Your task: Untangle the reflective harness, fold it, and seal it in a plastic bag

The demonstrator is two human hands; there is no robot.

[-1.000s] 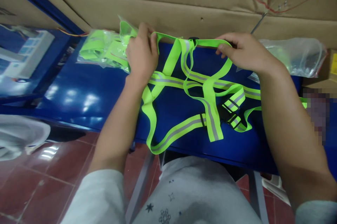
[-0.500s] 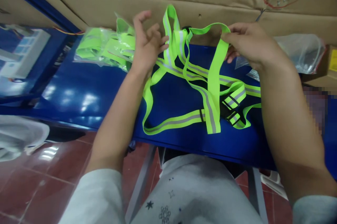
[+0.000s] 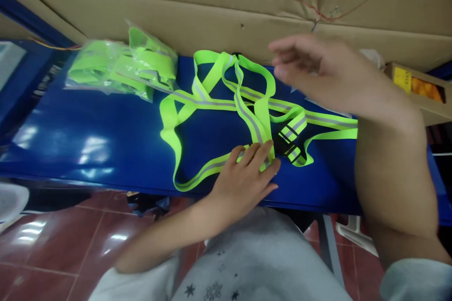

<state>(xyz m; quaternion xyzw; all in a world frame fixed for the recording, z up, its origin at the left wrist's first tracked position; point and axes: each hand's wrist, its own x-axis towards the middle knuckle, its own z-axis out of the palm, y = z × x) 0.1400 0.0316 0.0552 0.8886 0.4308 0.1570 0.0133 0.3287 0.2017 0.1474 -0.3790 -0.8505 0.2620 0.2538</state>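
A yellow-green reflective harness (image 3: 256, 124) with grey stripes and a black buckle (image 3: 287, 143) lies in loose loops on the blue table (image 3: 116, 136). My left hand (image 3: 247, 178) rests on its lower front straps, fingers apart and touching the webbing; the strap part under them is hidden. Raised above the table to the right, my right hand (image 3: 328, 72) is blurred, with its fingers stretched out and nothing visible in them. My right forearm covers the right end of the harness.
Clear plastic bags (image 3: 123, 65) of similar straps lie at the back left. An open cardboard box (image 3: 420, 86) with orange contents stands at the back right. Brown cardboard (image 3: 197, 18) lines the back. A white chair (image 3: 12, 202) is at the lower left.
My left hand has come down from the back straps to the front ones. My right hand has let go of the raised strap, which has dropped onto the table. The view has shifted right.
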